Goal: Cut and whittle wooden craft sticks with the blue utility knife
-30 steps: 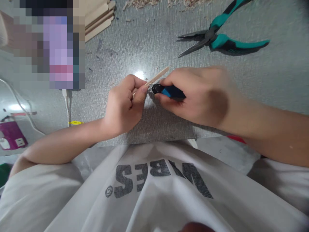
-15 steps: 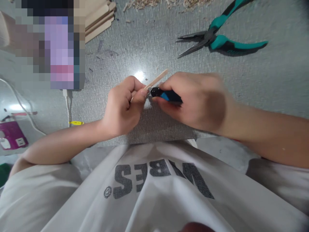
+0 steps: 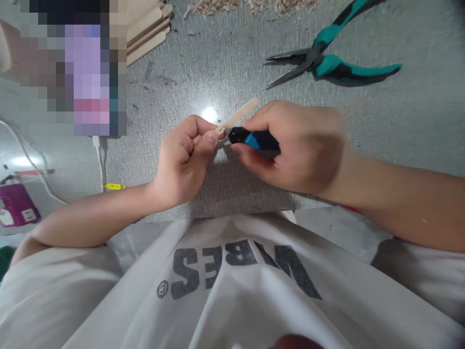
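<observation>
In the middle of the head view, my left hand [image 3: 187,157] pinches a wooden craft stick [image 3: 239,114] between thumb and fingers. The stick slants up to the right, its rounded far end free and showing its flat side. Facing it, my right hand [image 3: 296,145] is closed around a utility knife [image 3: 250,138] with a black and blue handle. The knife's black nose points left at the stick, close by my left thumb tip. Its blade is too small to make out clearly, so I cannot tell whether it touches the wood.
Long-nose pliers [image 3: 316,58] with teal handles lie spread at the upper right. Wood shavings [image 3: 250,6] are heaped at the top edge, left of which more craft sticks [image 3: 148,31] are stacked. A white cable [image 3: 101,162] and a purple power socket [image 3: 18,206] are at left.
The craft stick has turned from narrow edge to flat side, its free end slightly higher. My right hand and the knife have shifted a little to the right.
</observation>
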`<state>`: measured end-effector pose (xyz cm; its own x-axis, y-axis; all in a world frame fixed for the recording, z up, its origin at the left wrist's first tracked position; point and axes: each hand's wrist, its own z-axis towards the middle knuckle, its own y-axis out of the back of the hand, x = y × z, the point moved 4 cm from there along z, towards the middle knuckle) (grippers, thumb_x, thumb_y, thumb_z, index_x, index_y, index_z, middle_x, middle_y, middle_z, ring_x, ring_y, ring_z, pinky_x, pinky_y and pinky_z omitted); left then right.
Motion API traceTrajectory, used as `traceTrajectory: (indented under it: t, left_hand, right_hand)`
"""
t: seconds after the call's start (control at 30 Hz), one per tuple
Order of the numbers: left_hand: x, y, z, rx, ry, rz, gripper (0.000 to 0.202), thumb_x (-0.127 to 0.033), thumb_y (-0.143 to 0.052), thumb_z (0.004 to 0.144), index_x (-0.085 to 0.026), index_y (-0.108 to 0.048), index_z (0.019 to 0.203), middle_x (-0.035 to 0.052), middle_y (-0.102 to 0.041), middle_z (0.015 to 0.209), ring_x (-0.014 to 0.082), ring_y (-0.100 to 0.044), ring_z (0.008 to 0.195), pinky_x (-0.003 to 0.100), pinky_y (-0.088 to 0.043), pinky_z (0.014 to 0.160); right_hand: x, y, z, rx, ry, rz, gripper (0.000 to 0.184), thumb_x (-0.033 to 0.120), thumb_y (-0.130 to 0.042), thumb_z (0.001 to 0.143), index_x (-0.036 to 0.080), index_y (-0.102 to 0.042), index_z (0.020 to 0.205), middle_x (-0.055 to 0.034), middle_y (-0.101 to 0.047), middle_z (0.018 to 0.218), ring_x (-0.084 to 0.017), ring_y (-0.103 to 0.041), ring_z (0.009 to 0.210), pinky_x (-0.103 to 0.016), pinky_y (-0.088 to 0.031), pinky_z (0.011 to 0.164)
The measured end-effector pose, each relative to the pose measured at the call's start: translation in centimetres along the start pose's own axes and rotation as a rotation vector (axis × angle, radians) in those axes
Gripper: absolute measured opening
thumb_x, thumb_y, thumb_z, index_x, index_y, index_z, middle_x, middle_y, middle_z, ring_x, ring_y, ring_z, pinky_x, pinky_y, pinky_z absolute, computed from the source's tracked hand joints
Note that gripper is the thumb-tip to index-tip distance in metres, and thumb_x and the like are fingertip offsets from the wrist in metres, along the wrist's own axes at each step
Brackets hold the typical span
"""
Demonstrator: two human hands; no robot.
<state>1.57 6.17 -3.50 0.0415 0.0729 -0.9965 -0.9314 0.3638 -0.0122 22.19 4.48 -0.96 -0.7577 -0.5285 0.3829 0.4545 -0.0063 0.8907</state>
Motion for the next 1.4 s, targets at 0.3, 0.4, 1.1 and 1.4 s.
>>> traceTrajectory:
  t: [0.3, 0.4, 1.1, 1.4]
  left_hand:
    - [-0.6, -0.1, -0.1, 0.081, 0.001, 0.077, 0.037, -0.057, -0.067, 0.123, -0.024, -0.068, 0.106, -0.0054, -0.052, 0.071, 0.0109, -0.043, 0.059, 0.032, -0.037, 0.056]
    - [-0.4, -0.3, -0.3, 0.203, 0.012, 0.071, 0.032, -0.058, -0.068, 0.122, -0.026, -0.068, 0.120, -0.0043, -0.062, 0.074, 0.0127, -0.049, 0.059, 0.033, -0.038, 0.057]
    - [-0.1, -0.4, -1.0, 0.205, -0.156, 0.342, 0.029, -0.025, -0.064, 0.118, -0.027, -0.072, 0.146, -0.0028, -0.082, 0.079, 0.0159, -0.073, 0.061, 0.033, -0.059, 0.063]
    - [0.2, -0.4, -0.7, 0.180, 0.025, 0.111, 0.025, -0.044, -0.073, 0.119, -0.029, -0.079, 0.137, -0.0034, -0.080, 0.076, 0.0127, -0.063, 0.048, 0.030, -0.050, 0.049]
  right_hand:
    - [0.3, 0.6, 0.2, -0.167, 0.037, 0.054, 0.034, 0.053, -0.053, 0.123, 0.024, -0.070, 0.122, -0.0023, -0.086, 0.102, -0.020, -0.083, 0.085, -0.035, -0.051, 0.063]
    - [0.2, 0.9, 0.3, -0.153, 0.006, 0.040, 0.029, 0.051, -0.062, 0.119, 0.024, -0.073, 0.122, -0.0045, -0.087, 0.106, -0.023, -0.084, 0.092, -0.036, -0.055, 0.069]
    - [-0.4, 0.6, 0.5, -0.186, 0.133, 0.033, 0.033, 0.039, -0.056, 0.122, 0.025, -0.085, 0.111, -0.0061, -0.090, 0.106, -0.022, -0.082, 0.088, -0.038, -0.048, 0.071]
    - [-0.7, -0.3, 0.6, -0.032, 0.042, 0.016, 0.037, 0.054, -0.058, 0.119, 0.027, -0.081, 0.109, -0.0077, -0.089, 0.105, -0.025, -0.081, 0.088, -0.041, -0.049, 0.071]
